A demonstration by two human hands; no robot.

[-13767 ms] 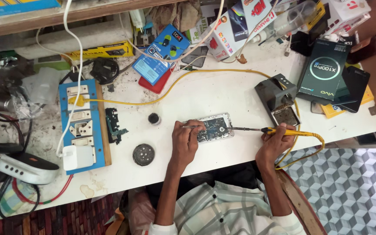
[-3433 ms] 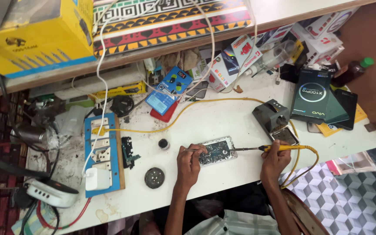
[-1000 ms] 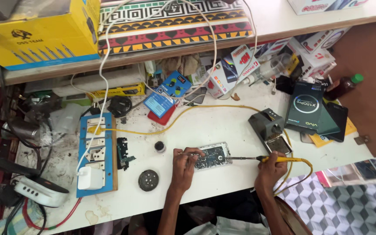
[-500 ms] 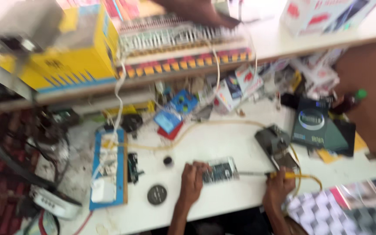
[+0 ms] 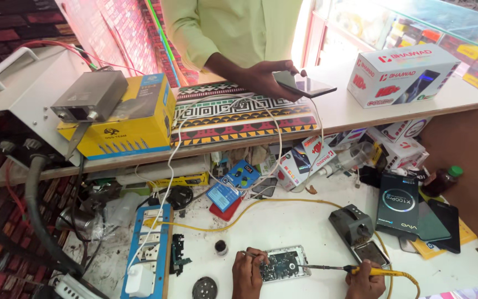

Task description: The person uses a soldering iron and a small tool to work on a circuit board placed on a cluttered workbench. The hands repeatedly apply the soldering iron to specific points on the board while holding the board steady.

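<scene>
An opened phone (image 5: 283, 263) with its circuit board showing lies on the white bench at the bottom of the view. My left hand (image 5: 248, 273) holds thin tweezers (image 5: 251, 255) against the board's left side. My right hand (image 5: 365, 281) grips a yellow-handled soldering iron (image 5: 336, 269) whose tip reaches the phone's right edge. Its yellow cord (image 5: 283, 202) loops across the bench.
A grey soldering station (image 5: 354, 226) stands right of the phone. A blue power strip (image 5: 149, 252), small round tins (image 5: 204, 288) and boxes litter the bench. On the counter above, another person's hand (image 5: 261, 78) holds a phone (image 5: 304, 85) beside a white box (image 5: 400, 74) and a yellow box (image 5: 123, 119).
My view has tilted up, bringing the counter and a standing person holding a phone into sight. My hands stay at the opened phone with tweezers and iron.
</scene>
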